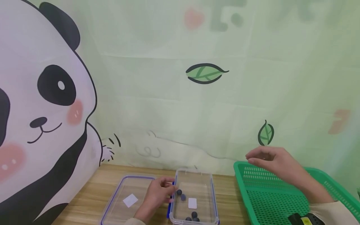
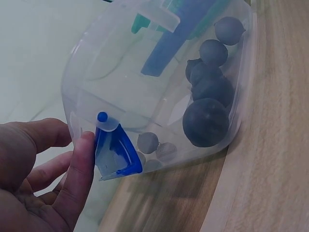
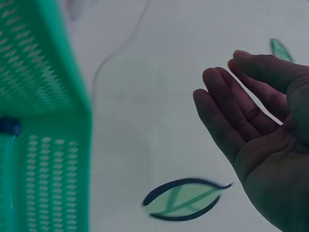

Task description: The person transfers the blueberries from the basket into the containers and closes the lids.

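Observation:
A clear plastic box with blue side latches stands on the table, holding several blueberries and a white label. At its left rim is my left hand, which pinches the side wall beside the blue latch. Over the green basket my right hand hangs in the air, fingers loosely bent. Nothing lies between those fingers in the right wrist view. A small dark blue thing shows in the basket there, cut off by the frame edge.
A clear lid with a blue seal and a white label lies left of the box. Behind the wooden table hangs a pale green cloth printed with a panda and leaves. The basket stands to the right of the box.

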Available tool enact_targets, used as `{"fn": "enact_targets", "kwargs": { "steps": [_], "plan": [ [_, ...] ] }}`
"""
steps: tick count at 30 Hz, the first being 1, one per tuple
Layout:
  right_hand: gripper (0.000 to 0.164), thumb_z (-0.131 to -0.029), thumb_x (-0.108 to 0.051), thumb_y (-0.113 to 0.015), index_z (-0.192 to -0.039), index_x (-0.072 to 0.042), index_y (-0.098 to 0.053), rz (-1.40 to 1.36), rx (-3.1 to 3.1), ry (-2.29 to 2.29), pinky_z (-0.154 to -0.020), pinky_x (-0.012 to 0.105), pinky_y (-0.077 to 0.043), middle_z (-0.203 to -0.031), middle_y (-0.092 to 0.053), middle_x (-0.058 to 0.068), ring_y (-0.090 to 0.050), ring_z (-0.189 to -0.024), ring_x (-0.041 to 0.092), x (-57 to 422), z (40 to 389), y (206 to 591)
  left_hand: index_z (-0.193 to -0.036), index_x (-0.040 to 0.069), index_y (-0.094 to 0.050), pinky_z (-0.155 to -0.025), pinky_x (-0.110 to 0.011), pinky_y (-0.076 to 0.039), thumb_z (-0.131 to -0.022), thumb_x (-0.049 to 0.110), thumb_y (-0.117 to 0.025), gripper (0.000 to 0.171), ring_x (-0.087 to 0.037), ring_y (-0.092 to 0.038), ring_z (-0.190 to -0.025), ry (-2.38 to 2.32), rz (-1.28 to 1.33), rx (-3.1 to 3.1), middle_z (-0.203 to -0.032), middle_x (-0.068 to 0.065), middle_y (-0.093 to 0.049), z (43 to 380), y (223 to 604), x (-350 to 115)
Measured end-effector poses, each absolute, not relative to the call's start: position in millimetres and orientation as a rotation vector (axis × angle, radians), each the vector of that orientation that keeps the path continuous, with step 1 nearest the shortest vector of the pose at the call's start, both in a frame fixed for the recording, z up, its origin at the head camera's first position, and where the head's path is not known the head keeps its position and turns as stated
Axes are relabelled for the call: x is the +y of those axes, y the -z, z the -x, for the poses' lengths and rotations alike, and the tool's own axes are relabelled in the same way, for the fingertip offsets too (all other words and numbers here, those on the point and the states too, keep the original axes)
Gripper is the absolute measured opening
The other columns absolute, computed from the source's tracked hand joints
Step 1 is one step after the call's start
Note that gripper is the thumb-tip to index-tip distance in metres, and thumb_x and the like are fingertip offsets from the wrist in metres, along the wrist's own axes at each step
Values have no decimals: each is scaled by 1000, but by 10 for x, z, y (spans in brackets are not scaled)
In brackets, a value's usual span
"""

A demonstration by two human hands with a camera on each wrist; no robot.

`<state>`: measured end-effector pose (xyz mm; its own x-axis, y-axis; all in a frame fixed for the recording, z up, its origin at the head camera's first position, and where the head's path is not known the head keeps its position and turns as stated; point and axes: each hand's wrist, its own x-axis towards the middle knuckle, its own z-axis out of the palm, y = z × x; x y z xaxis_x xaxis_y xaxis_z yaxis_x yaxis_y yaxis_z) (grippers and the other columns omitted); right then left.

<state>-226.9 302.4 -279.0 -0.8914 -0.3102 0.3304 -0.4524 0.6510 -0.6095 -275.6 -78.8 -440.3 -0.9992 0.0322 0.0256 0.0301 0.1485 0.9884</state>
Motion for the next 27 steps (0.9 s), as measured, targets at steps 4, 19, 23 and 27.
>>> {"fn": "enact_targets", "kwargs": {
  "steps": [4, 19, 23, 27],
  "plan": [
    [22, -103, -23, -72, -121, -11, -76, -623, -2716, -1044, -83, 29, -61, -118, -75, 3, -71, -104, 16, 3169, 2455, 2955, -127, -7, -68, -64, -33, -67, -90, 1, -79, 39, -18, -69, -81, -2048, -66, 2375, -101, -12, -67, 2755, 4405, -790],
    [25, -98, -10, -75, -119, 3, -74, -735, -2934, -1022, -81, 28, -61, -108, -76, 11, -71, -98, 22, 3576, 2924, 3718, -126, -6, -69, -64, -33, -67, -90, 1, -78, 38, -19, -69, -80, -2037, -68, 2376, -100, -11, -67, 2744, 4379, -782],
    [27, -95, -4, -75, -120, 5, -73, -819, -2979, -1066, -78, 27, -62, -108, -75, 13, -70, -96, 21, 3587, 2971, 3844, -127, -6, -69, -64, -33, -67, -90, 1, -79, 38, -19, -69, -81, -2031, -50, 2388, -100, -12, -68, 2744, 4373, -782],
    [26, -93, 1, -74, -119, 4, -74, -878, -3018, -1079, -75, 28, -62, -110, -74, 16, -69, -94, 22, 3575, 2987, 3907, -127, -6, -69, -64, -33, -67, -90, 1, -79, 38, -19, -69, -81, -2028, -40, 2393, -100, -12, -68, 2740, 4373, -782]
  ]
}}
